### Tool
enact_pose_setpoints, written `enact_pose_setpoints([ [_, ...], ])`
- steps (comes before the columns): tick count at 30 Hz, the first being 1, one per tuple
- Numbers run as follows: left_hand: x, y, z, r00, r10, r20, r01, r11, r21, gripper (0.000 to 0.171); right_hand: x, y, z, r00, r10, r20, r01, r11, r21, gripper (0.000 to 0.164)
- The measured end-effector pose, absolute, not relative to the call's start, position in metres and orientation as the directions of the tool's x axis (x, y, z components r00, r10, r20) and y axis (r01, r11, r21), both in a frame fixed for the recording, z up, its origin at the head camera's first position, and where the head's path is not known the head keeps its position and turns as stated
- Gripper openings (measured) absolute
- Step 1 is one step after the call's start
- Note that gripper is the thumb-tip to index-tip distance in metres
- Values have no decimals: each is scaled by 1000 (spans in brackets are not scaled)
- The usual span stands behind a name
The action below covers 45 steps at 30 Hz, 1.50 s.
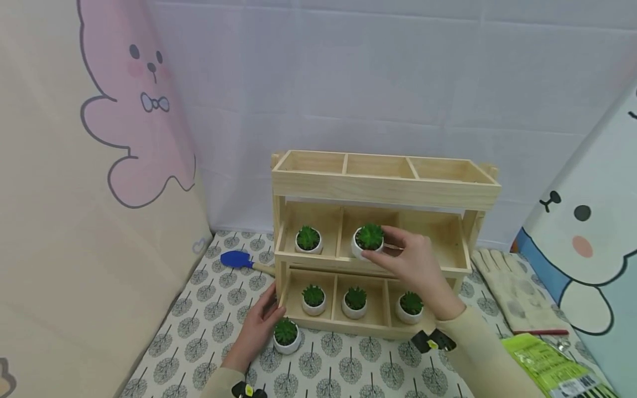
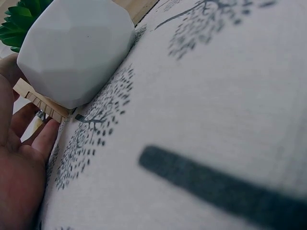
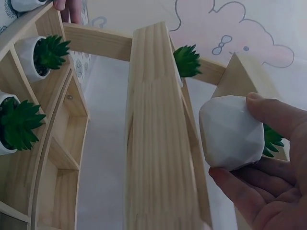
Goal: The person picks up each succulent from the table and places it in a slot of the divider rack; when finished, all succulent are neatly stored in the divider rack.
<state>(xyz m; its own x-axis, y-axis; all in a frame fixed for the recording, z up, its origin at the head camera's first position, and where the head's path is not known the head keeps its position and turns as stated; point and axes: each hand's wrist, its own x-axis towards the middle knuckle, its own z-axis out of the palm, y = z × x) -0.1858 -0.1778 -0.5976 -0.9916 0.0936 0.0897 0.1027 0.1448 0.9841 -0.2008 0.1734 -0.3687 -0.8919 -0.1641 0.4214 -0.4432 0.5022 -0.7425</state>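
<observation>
My right hand (image 1: 415, 260) pinches a small white faceted pot (image 3: 231, 132) with a green succulent (image 1: 370, 236) in it. The pot is over the front edge of the shelf's middle tier, at the middle compartment. My left hand (image 1: 256, 326) holds the lower left corner of the wooden three-tier shelf (image 1: 385, 188), thumb and fingers on either side of the wood (image 2: 41, 100). Another potted succulent (image 1: 286, 336) stands on the cloth beside that hand. One potted succulent (image 1: 308, 240) sits in the middle tier's left compartment. Three more fill the bottom tier, one per compartment (image 1: 355, 302).
The top tier (image 1: 378, 166) has three bare compartments. A blue-bladed trowel (image 1: 238, 260) lies left of the shelf, its handle reaching toward it. Pale gloves (image 1: 520, 293) and a green packet (image 1: 552, 362) lie at the right on the tree-print cloth (image 1: 199, 331).
</observation>
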Motion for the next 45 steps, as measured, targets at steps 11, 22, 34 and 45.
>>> enact_pose_setpoints([
  [11,-183,-176,-596,-993,94,70,83,143,986,74,-227,175,-379,-930,-138,342,-350,622,-701,54],
  [22,-185,-177,-596,-993,89,77,88,138,986,73,-237,163,-383,-913,-174,370,-373,725,-579,54],
  [34,-185,-176,-596,-990,97,103,116,133,984,73,-239,158,-380,-930,-171,327,-339,743,-577,60],
  [45,-185,-176,-598,-988,98,119,133,145,981,74,-237,158,-379,-948,-161,273,-294,767,-570,64],
])
